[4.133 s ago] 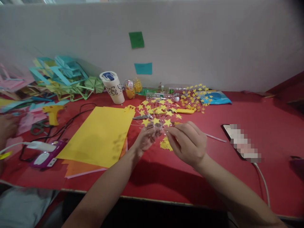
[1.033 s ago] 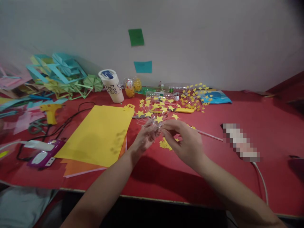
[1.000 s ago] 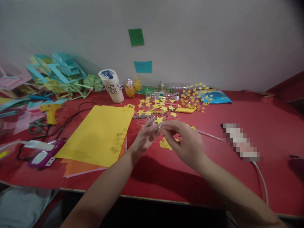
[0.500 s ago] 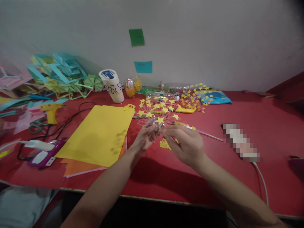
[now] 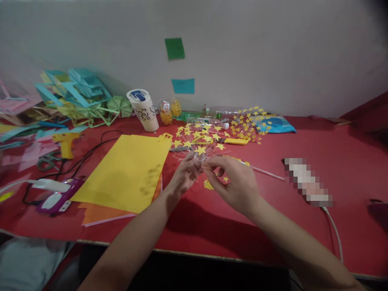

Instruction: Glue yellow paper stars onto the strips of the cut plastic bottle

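The left hand (image 5: pixel 184 178) is closed around the gathered base of a clear plastic piece with yellow stars (image 5: pixel 198 141), holding it just above the red table (image 5: pixel 273 226); the right hand (image 5: pixel 235 182) meets it from the other side, thumb and forefinger pinched together at that same base, though whether they grip the plastic itself or a small star is hard to tell in the blur; the clear strips fan away from both hands toward the wall, each tipped with a star. Just under the right hand lie loose yellow stars (image 5: pixel 209 185) on the table; a thin white stick (image 5: pixel 266 171) runs off to the right of it. Left of the hands lies a yellow paper sheet (image 5: pixel 127 171) over an orange one; beyond it stands a white cup (image 5: pixel 143 110); behind the fan lie clear bottles (image 5: pixel 209 119) and a second starred piece (image 5: pixel 250 121); far left, a yellow glue gun (image 5: pixel 65 143).
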The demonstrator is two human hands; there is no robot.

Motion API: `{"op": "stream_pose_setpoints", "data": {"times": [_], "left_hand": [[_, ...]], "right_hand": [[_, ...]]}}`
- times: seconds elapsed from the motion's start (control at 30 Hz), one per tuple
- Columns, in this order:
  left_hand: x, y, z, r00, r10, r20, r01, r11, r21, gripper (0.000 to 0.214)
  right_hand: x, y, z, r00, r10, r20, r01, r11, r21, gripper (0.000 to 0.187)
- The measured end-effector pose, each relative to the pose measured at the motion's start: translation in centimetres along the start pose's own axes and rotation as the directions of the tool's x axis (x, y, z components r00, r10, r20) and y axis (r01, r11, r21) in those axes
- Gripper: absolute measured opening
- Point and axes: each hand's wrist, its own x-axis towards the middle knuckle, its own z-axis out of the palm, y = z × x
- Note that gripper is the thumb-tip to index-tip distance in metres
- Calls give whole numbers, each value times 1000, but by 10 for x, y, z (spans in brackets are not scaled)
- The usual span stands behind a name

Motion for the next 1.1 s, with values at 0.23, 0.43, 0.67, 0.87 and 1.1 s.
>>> {"op": "stream_pose_setpoints", "data": {"times": [0.23, 0.43, 0.67, 0.87, 1.1], "left_hand": [[0, 0, 0, 998, -23, 61, 26, 998, -63, 27], [0, -3, -4, 994, -40, 98, 45, 998, -49, 29], [-1, -8, -6, 993, -46, 111, 43, 999, 27, 33], [-1, -3, 0, 997, -38, 70, 39, 999, -23, 35], [-3, -2, 1, 995, -45, 86, 48, 998, -38, 27]], "right_hand": [[0, 2, -2, 996, -88, -12, 88, 996, 11, 12], [-4, 4, -2, 993, -85, -82, 86, 996, 2, 14], [-3, 5, -2, 981, -50, -188, 52, 999, 5, 12], [-1, 3, -3, 994, -91, -55, 93, 995, 42, 14], [-1, 5, 2, 997, -65, -41, 65, 998, -5, 12]]}}
